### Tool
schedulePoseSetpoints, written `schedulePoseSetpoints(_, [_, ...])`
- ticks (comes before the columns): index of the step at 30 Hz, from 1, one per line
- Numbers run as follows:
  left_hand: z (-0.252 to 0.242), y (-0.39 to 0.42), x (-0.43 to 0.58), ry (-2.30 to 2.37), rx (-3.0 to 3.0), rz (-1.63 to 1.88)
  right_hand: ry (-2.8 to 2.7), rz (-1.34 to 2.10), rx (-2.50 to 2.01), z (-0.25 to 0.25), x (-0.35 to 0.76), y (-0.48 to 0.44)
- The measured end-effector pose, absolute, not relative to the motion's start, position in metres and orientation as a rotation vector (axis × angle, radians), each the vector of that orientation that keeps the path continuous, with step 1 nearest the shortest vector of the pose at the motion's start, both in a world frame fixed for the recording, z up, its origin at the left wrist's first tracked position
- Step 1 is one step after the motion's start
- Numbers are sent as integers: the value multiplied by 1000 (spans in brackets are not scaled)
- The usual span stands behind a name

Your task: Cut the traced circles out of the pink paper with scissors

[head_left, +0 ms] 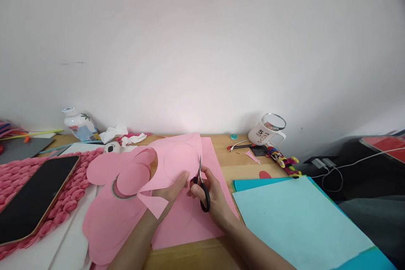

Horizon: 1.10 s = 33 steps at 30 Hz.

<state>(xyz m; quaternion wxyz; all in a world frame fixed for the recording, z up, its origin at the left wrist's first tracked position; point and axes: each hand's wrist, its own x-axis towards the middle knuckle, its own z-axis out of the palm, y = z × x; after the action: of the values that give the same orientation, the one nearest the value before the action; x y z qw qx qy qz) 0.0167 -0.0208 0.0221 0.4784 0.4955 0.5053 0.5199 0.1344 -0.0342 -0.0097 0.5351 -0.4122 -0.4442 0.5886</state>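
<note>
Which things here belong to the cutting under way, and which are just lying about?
Belongs to the job:
- scissors, held at the sheet's edge
- held sheet, pink, with a drawn circle
- pink sheet beneath
- pink cutouts, probably

Apparently lying about:
- phone
- bottle
- tissues
- mug
- doll
- blue paper, seemingly unused here

white mug (262, 135) near what may be a doll (286, 163); black phone (38, 196).

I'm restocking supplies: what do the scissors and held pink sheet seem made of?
Scissors: metal blades, by their silvery glint; black handles, probably plastic, smooth and rounded. Held pink sheet: matt paper or thin card, likely, from its dull, curling surface.
</note>
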Motion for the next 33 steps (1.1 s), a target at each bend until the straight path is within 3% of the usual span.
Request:
schedulePoseSetpoints(12, [6,-14,7,1333,1272,1184,-1092,1396,-1034,-10,135,-35])
schedulePoseSetpoints(33, [-4,-8,7,1216,1132,1381,-1106,1420,-1048,-9,135,-37])
